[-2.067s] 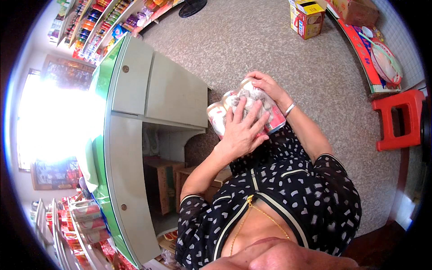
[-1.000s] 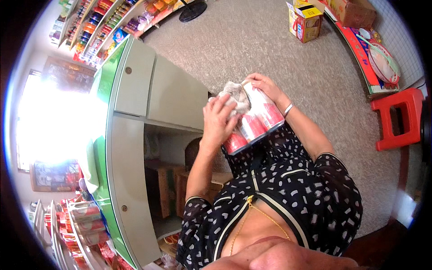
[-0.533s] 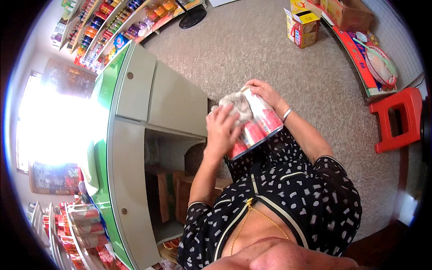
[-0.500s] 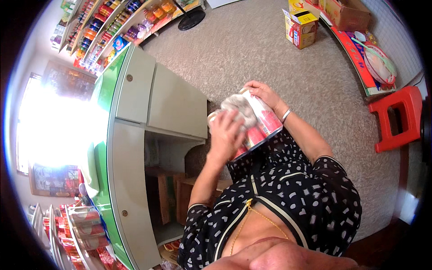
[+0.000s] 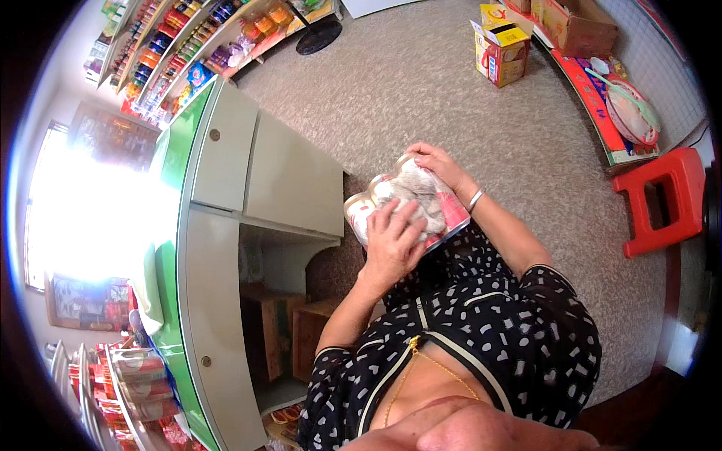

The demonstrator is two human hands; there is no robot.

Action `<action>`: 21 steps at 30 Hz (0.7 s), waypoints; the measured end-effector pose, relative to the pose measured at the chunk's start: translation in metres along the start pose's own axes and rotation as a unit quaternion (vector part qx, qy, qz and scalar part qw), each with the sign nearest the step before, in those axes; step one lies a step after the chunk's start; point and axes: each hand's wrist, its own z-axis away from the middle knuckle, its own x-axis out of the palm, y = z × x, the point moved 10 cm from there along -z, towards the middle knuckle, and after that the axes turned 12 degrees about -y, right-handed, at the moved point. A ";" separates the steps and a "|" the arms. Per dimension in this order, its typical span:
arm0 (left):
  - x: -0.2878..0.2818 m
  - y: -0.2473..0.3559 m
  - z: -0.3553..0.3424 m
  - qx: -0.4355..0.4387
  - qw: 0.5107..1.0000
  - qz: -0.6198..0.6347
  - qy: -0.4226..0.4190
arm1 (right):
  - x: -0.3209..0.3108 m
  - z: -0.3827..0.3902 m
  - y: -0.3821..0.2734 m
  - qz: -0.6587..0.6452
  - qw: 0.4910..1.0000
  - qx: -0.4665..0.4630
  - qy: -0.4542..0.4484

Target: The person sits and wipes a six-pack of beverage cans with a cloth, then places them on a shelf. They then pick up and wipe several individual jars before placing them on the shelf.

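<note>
A shrink-wrapped pack of red and white cans (image 5: 454,209) is held tilted in front of my body, with several round can ends along its far left side. My right hand (image 5: 438,164), with a silver bangle at the wrist, grips the pack's far right corner. A crumpled greyish-white cloth (image 5: 426,197) lies against the pack's upper face. My left hand (image 5: 394,237) presses on the cloth with bent, slightly parted fingers, covering part of it.
On my left stands a grey cabinet (image 5: 289,177) with a green top and an open lower compartment. Stocked shelves (image 5: 180,49) rise behind it. A yellow and red carton (image 5: 502,56) stands on the floor, far right. Nearer on the right is a red plastic stool (image 5: 628,184).
My left hand and the cloth have moved over the pack's face, the cloth now lying lower and nearer me. More can ends show. My right hand keeps its grip.
</note>
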 end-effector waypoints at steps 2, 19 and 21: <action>0.003 -0.002 0.002 0.010 1.000 0.002 -0.008 | 0.005 0.000 0.000 -0.047 0.999 -0.006 -0.010; -0.019 -0.059 0.013 -0.085 0.996 -0.016 0.038 | 0.009 0.001 -0.010 -0.015 0.999 0.028 -0.002; -0.024 -0.061 0.014 -0.102 0.993 -0.027 0.043 | 0.003 0.002 -0.008 0.025 0.999 0.025 0.007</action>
